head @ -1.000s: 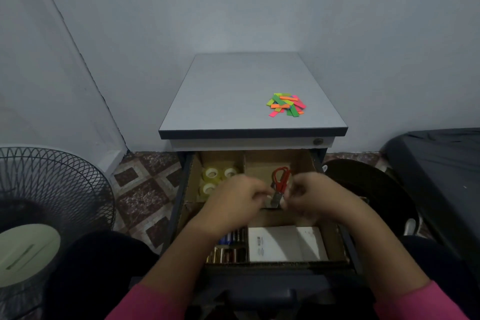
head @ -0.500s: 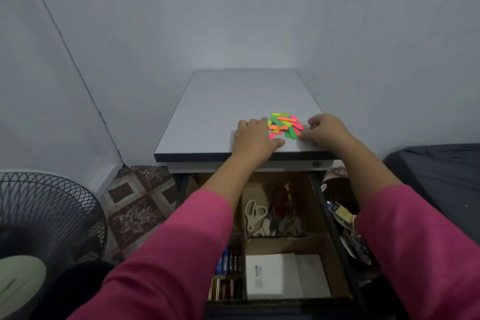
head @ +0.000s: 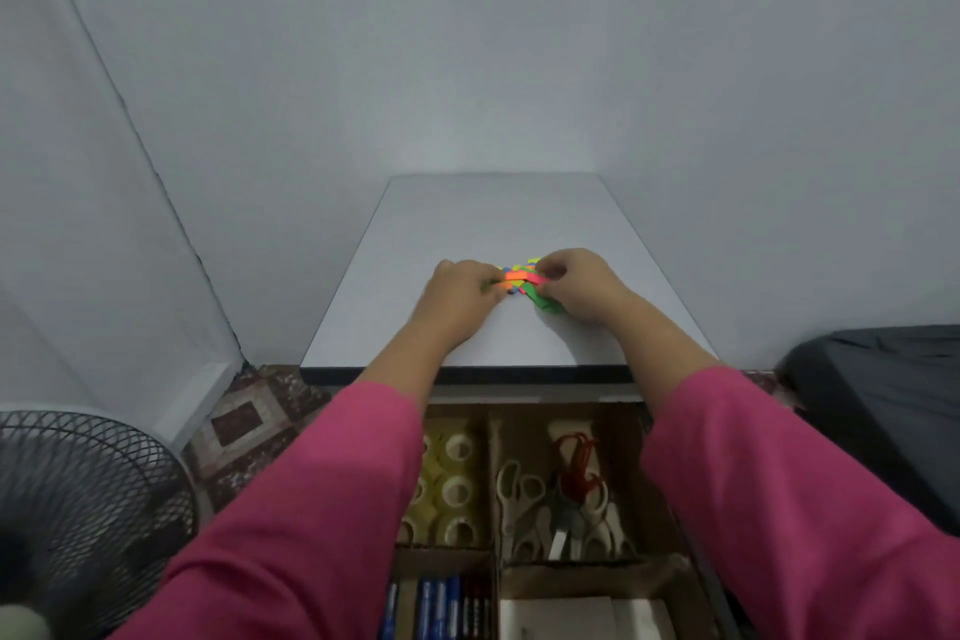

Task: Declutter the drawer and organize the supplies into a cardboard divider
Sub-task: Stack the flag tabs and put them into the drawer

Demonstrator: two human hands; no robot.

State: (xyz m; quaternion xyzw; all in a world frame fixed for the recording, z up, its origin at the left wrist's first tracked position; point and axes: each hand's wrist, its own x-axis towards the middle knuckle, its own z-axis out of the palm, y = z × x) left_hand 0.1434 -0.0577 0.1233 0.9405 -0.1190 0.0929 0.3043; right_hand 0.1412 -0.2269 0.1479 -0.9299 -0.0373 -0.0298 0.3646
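— Where, those coloured paper strips (head: 522, 278)?
— On the grey cabinet top (head: 498, 224), bunched between both hands, near the front right part.
— Left hand (head: 460, 294)?
— Pressed against the left end of the pile, fingers curled in on the strips, pinching an orange one.
— Right hand (head: 576, 283)?
— Closed over the right end, fingertips nipping the strips; a green piece poking out beneath.
— And below?
— Open drawer with the cardboard divider (head: 492, 483): tape rolls (head: 457, 489) in the far left compartment, scissors (head: 563, 504) in the far right, markers (head: 441, 608) near left, white paper pads (head: 582, 618) near right. Pink sleeves (head: 332, 509) across part of it. Fan (head: 88, 509) on the floor at left.
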